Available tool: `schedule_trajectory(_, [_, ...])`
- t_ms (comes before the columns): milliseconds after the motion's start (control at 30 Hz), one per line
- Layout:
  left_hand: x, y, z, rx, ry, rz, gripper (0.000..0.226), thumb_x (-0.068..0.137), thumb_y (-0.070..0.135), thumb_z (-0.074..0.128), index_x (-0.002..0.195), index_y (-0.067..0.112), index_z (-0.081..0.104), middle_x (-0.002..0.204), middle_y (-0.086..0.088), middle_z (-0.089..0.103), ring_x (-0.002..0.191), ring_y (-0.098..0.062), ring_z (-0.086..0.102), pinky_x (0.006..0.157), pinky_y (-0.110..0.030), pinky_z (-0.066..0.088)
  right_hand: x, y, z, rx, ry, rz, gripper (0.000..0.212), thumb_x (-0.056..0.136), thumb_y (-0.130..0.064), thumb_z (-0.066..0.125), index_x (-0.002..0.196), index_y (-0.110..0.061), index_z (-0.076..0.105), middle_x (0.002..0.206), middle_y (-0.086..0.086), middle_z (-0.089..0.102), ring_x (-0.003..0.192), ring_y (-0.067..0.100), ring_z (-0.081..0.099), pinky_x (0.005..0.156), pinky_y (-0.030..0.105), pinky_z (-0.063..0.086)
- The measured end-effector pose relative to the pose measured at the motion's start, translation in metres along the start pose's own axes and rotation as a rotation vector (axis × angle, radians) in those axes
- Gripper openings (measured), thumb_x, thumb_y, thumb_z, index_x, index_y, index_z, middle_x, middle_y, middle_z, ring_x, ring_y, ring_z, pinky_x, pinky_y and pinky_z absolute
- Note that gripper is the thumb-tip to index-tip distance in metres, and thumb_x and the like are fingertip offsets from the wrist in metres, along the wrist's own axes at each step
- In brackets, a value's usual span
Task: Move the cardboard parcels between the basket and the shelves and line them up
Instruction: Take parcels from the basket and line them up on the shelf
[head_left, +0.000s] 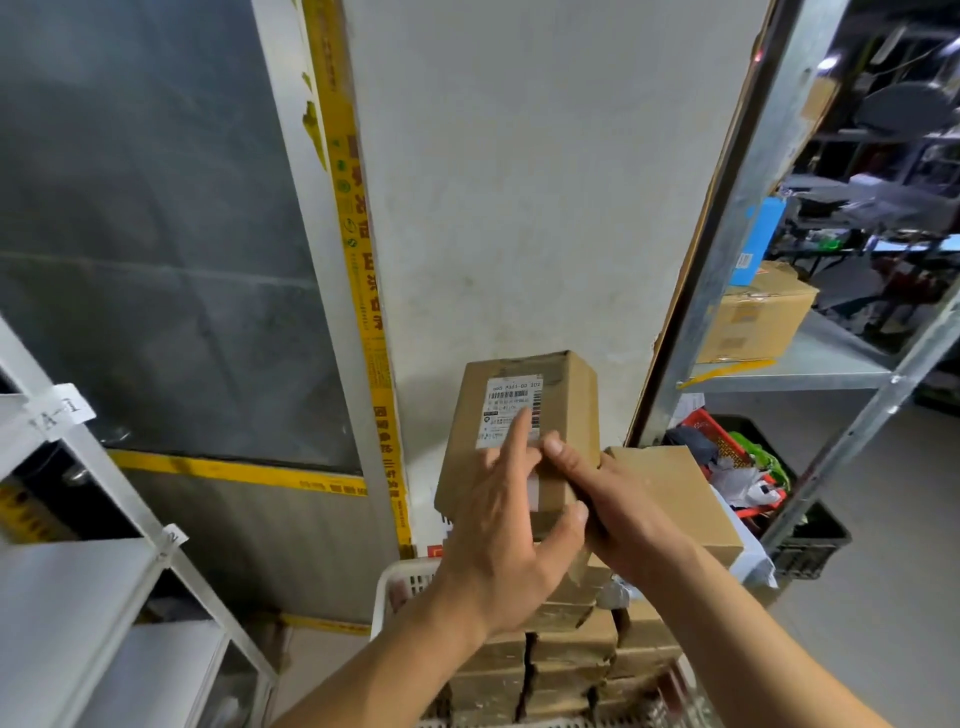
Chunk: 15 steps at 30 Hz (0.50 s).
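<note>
While both hands meet at its lower end, the parcel (524, 415) stands at centre frame: one brown cardboard box, oblong, matte, edges slightly scuffed, taped seams, white printed label with barcodes on its upper face. Left hand (506, 540): fingers spread flat on the face, forefinger reaching onto the label, thumb hooked round the near edge at 4 o'clock. Right hand (605, 499): wrapped round the box's right side at 4 o'clock, thumb on top. Held above the basket (402, 584), white slotted plastic, at 6 o'clock, which carries stacked boxes (563, 660) of like cardboard, rough-edged. Second box (675, 493), plain, at 3 o'clock beside the right hand. White shelves (78, 582) at 8 o'clock; metal rack (810, 364) at 2 o'clock bearing a carton (753, 325).
</note>
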<state>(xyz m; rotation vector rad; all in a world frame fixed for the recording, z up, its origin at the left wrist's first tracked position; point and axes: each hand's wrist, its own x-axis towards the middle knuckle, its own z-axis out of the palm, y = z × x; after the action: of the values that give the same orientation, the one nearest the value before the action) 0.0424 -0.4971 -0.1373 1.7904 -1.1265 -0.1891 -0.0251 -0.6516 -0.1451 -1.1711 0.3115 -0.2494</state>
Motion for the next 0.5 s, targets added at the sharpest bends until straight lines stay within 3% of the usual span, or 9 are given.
schedule_trajectory(67, [0.005, -0.001, -0.008, -0.101, 0.022, -0.053, 0.085, 0.104, 0.039, 0.061, 0.167, 0.034, 0.004, 0.156, 0.022, 0.042, 0.137, 0.018, 0.037, 0.107, -0.007, 0.039, 0.002, 0.001, 0.0, -0.007, 0.046, 0.0, 0.047, 0.102, -0.03, 0.066, 0.141, -0.005, 0.062, 0.133, 0.021, 0.07, 0.122, 0.037, 0.069, 0.092, 0.042, 0.062])
schedule_trajectory(133, [0.012, -0.008, -0.017, -0.112, 0.153, -0.086, 0.076, 0.104, 0.033, 0.061, 0.165, 0.029, 0.016, 0.154, 0.016, 0.049, 0.131, 0.011, 0.05, 0.1, -0.009, 0.047, 0.003, 0.004, -0.005, 0.014, 0.095, 0.018, 0.045, 0.102, -0.028, 0.063, 0.141, -0.007, 0.061, 0.129, 0.02, 0.073, 0.118, 0.036, 0.072, 0.09, 0.042, 0.064])
schedule_trajectory(200, [0.02, -0.026, -0.025, 0.009, 0.308, -0.141, 0.068, 0.103, 0.039, 0.059, 0.163, 0.028, 0.027, 0.156, 0.012, 0.048, 0.136, 0.003, 0.048, 0.111, -0.023, 0.046, 0.002, 0.004, -0.009, 0.029, 0.123, 0.029, 0.04, 0.101, -0.027, 0.06, 0.136, -0.007, 0.063, 0.123, 0.02, 0.075, 0.108, 0.032, 0.076, 0.079, 0.037, 0.065])
schedule_trajectory(267, [0.026, -0.042, -0.034, 0.03, 0.231, -0.298, 0.069, 0.1, 0.055, 0.059, 0.16, 0.033, 0.032, 0.159, 0.01, 0.045, 0.145, -0.009, 0.042, 0.118, -0.039, 0.041, 0.001, 0.004, -0.015, 0.028, 0.122, 0.024, 0.041, 0.098, -0.027, 0.061, 0.132, -0.006, 0.065, 0.118, 0.018, 0.077, 0.098, 0.027, 0.079, 0.071, 0.032, 0.064])
schedule_trajectory(333, [0.027, -0.052, -0.039, -0.244, 0.064, -0.438, 0.064, 0.094, 0.067, 0.061, 0.151, 0.044, 0.045, 0.147, 0.013, 0.06, 0.135, -0.011, 0.057, 0.113, -0.043, 0.048, 0.002, 0.004, -0.017, 0.023, 0.092, 0.015, 0.044, 0.095, -0.027, 0.061, 0.133, -0.005, 0.064, 0.118, 0.018, 0.077, 0.096, 0.025, 0.079, 0.07, 0.03, 0.064])
schedule_trajectory(400, [0.026, -0.056, -0.039, -0.494, -0.023, -0.46, 0.044, 0.094, 0.058, 0.062, 0.137, 0.048, 0.056, 0.126, 0.016, 0.073, 0.116, -0.006, 0.069, 0.103, -0.036, 0.053, 0.005, 0.006, -0.019, -0.004, 0.091, 0.001, 0.047, 0.098, -0.027, 0.06, 0.138, -0.004, 0.06, 0.124, 0.02, 0.075, 0.102, 0.027, 0.078, 0.073, 0.03, 0.063])
schedule_trajectory(500, [0.023, -0.066, -0.035, -0.533, 0.015, -0.402, 0.042, 0.098, 0.046, 0.063, 0.14, 0.043, 0.056, 0.125, 0.013, 0.075, 0.114, -0.007, 0.071, 0.097, -0.033, 0.055, 0.011, 0.011, -0.021, -0.107, 0.131, -0.036, 0.055, 0.101, -0.036, 0.066, 0.146, -0.008, 0.052, 0.132, 0.016, 0.072, 0.119, 0.031, 0.072, 0.093, 0.04, 0.061])
